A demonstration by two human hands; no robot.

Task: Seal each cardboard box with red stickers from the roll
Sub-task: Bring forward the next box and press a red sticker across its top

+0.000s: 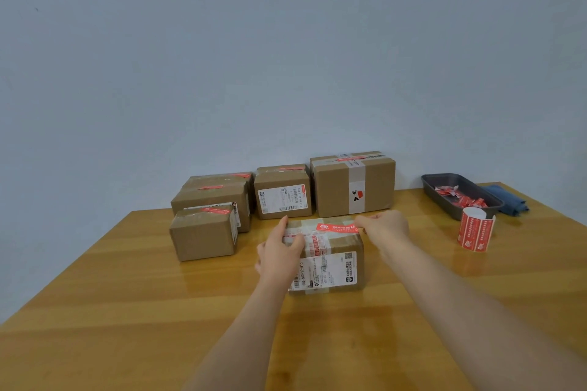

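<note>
My left hand (279, 251) sits nearest, fingers curled over the left end of the cardboard box (330, 263), thumb on its top, gripping it on the wooden table (127, 311). My right hand (386, 227) is past the box's far right corner, fingertips pinched together on the right end of a red sticker (336, 227) that lies across the far top edge. A second red strip runs down the box top between my hands, and a white shipping label covers the side facing me.

Well to the right of my right hand stands the sticker roll (475, 232), upright, loose tail curling off. Beyond it, a dark tray (444, 179) holding red and white scraps, with a blue cloth (505, 197) touching its right side.

Just beyond my hands: a tall taped box (378, 184) and a labelled box (279, 194). Far-left of my left hand: a small box (203, 238), with more boxes (216, 194) behind it, against the wall. All show red stickers on top.
</note>
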